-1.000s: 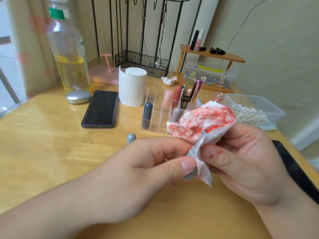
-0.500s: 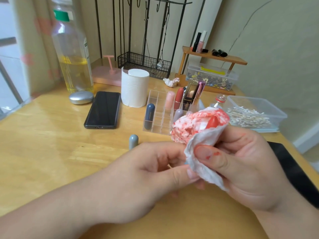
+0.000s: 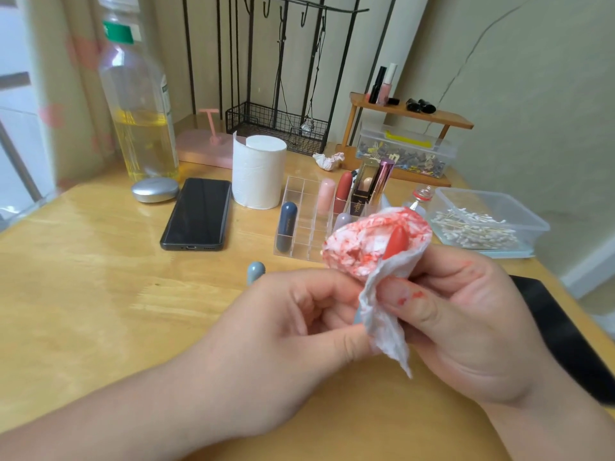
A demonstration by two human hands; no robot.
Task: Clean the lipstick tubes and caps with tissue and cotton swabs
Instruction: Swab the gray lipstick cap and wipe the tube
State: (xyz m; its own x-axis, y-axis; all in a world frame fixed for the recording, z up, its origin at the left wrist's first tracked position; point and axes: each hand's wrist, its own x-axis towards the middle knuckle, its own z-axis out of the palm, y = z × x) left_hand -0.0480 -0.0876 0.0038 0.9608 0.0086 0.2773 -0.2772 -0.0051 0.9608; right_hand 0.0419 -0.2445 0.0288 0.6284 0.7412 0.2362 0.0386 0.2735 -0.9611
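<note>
- Lipstick (image 3: 396, 242) mid-air above the table (image 3: 100, 277), wrapped in tissue (image 3: 352, 251), waxy red tip exposed.
- Left hand (image 3: 293, 321) pinching the grey tube base; right hand (image 3: 466, 314) curled round the tissue, thumb pressing.
- Best to twist slowly, wiping the collar, sparing the soft bullet.
- Thin, crumpled paper, red-smeared; glossy rounded cap (image 3: 255, 271) on wood nearby.

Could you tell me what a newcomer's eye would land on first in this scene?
First, the red-smeared tissue held up at centre, with a red lipstick poking out of it. The right hand, its thumb spotted red, pinches the tissue while the left hand pinches the lipstick's lower end. Behind them on the wooden table stand a clear organizer of lipsticks and, to the right, a tub of cotton swabs.
</note>
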